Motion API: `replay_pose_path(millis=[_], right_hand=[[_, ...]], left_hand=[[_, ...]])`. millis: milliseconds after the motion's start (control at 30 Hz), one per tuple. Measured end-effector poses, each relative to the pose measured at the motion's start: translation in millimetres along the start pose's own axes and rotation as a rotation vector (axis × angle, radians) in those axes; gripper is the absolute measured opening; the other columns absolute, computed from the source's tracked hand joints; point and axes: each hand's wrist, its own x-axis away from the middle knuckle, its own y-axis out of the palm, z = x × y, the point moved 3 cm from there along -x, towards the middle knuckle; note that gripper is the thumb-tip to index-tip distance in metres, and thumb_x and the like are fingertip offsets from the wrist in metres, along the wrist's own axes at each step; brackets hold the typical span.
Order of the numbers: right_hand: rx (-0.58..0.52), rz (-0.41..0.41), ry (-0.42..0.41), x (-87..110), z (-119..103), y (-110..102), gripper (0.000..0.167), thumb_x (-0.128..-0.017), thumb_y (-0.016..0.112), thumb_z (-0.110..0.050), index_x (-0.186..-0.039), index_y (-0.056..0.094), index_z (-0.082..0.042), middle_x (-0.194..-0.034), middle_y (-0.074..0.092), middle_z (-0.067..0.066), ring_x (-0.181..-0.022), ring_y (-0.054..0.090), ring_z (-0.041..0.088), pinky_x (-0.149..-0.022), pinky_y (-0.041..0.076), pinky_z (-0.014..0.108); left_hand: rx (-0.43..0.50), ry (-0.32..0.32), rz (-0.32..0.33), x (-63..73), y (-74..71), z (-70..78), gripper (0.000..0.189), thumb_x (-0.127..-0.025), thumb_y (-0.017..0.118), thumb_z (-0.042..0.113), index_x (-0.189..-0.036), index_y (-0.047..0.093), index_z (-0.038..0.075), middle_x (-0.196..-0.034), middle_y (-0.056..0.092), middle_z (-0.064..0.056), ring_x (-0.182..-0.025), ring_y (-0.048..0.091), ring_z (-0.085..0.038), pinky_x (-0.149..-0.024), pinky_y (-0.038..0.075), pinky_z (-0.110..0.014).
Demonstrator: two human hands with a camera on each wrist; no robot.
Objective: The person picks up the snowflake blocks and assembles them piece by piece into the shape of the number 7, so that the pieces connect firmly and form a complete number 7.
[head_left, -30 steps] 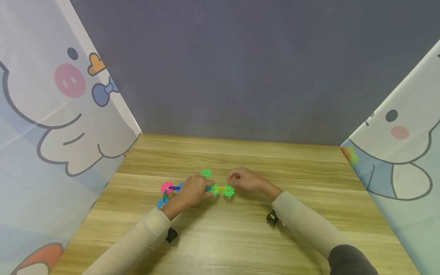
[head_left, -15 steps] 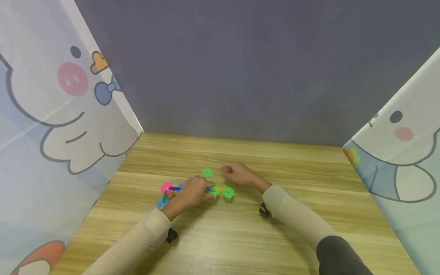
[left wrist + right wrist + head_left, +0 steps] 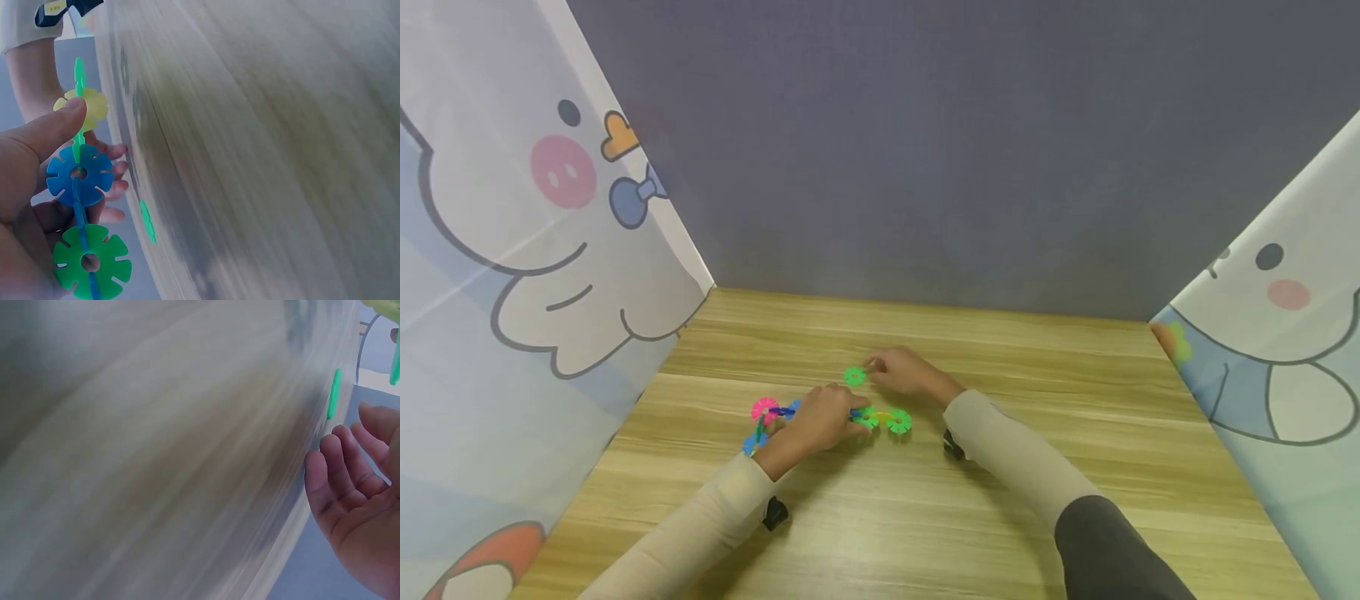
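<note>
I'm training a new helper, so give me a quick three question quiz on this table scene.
1. True or false: the left hand holds a chain of plastic discs.
2. Which is nearest the right hand? A. pink disc B. loose green disc C. blue disc
3. Fill in: the right hand's fingers are ____, gripping nothing.

Key: 1 true. 2 B. 3 open, as the right wrist view shows them relaxed beside the wooden table.

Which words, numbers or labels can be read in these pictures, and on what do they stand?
None can be read.
A yellow label on the black wrist device in the left wrist view: too blurred to read.
The side curtains carry only cartoon animal drawings, no words.
The plastic discs bear no text.
</note>
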Motion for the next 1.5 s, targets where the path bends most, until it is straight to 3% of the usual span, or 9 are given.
replay_pose_path(millis=[167,300,600,800,1200,1400,1500], right_hand=[[0.022,-0.049,0.014,-9.4,-5,4,0.038,-0.098,0.064,-0.016,-0.136,0.062,-0.009,-0.098,0.073,0.006,-0.084,0.065,0.014,-0.082,0.058,0.031],[0.056,-0.087,0.028,-13.4,-8,8,0.046,-0.099,0.065,-0.021,-0.143,0.057,-0.01,-0.089,0.067,0.001,-0.077,0.059,0.011,-0.077,0.054,0.028],[0.176,-0.061,0.053,-20.3,-9,16,0.043,-0.1,0.066,-0.024,-0.14,0.059,-0.01,-0.101,0.069,0.001,-0.09,0.062,0.016,-0.088,0.056,0.034],[0.199,-0.057,0.072,-22.8,-7,18,0.042,-0.1,0.066,-0.025,-0.139,0.06,-0.013,-0.105,0.07,0.0,-0.09,0.062,0.015,-0.092,0.056,0.035],[0.062,-0.066,0.138,-19.2,-6,16,0.039,-0.096,0.072,-0.018,-0.131,0.059,-0.011,-0.111,0.066,0.003,-0.101,0.062,0.018,-0.09,0.057,0.035],[-0.002,-0.026,0.145,-15.9,-1,13,0.019,-0.098,0.07,-0.016,-0.11,0.056,-0.013,-0.097,0.06,0.003,-0.085,0.054,0.017,-0.074,0.051,0.03],[-0.012,-0.007,0.133,-13.2,0,11,0.016,-0.099,0.068,-0.015,-0.109,0.056,-0.014,-0.096,0.062,0.001,-0.084,0.056,0.013,-0.075,0.052,0.027]], left_hand=[[0.009,-0.002,-0.005,-1.0,0.7,1.2,0.035,-0.079,0.085,0.04,-0.106,0.078,0.019,-0.085,0.078,0.002,-0.071,0.068,-0.015,-0.065,0.06,-0.03],[0.001,-0.02,-0.028,-1.2,0.6,1.5,0.04,-0.08,0.084,0.041,-0.113,0.078,0.018,-0.091,0.079,0.001,-0.075,0.069,-0.018,-0.068,0.062,-0.032],[-0.029,-0.015,-0.037,-0.3,-1.8,1.5,0.04,-0.08,0.084,0.042,-0.112,0.078,0.018,-0.09,0.079,0.001,-0.074,0.069,-0.018,-0.067,0.062,-0.029],[-0.03,-0.004,-0.029,-1.1,-1.0,0.0,0.037,-0.079,0.085,0.042,-0.109,0.078,0.019,-0.085,0.077,0.003,-0.071,0.068,-0.015,-0.066,0.061,-0.028],[-0.02,-0.018,-0.028,-1.1,0.0,-2.7,0.036,-0.078,0.086,0.042,-0.106,0.078,0.021,-0.079,0.074,0.007,-0.069,0.064,-0.011,-0.064,0.059,-0.026],[0.006,-0.019,-0.025,-1.0,-1.7,-2.7,0.026,-0.079,0.086,0.039,-0.092,0.075,0.02,-0.071,0.068,0.008,-0.066,0.059,-0.01,-0.059,0.054,-0.025],[0.012,-0.025,-0.027,-0.9,-1.9,-3.2,0.029,-0.079,0.086,0.039,-0.098,0.077,0.019,-0.076,0.072,0.006,-0.068,0.063,-0.012,-0.061,0.056,-0.026]])
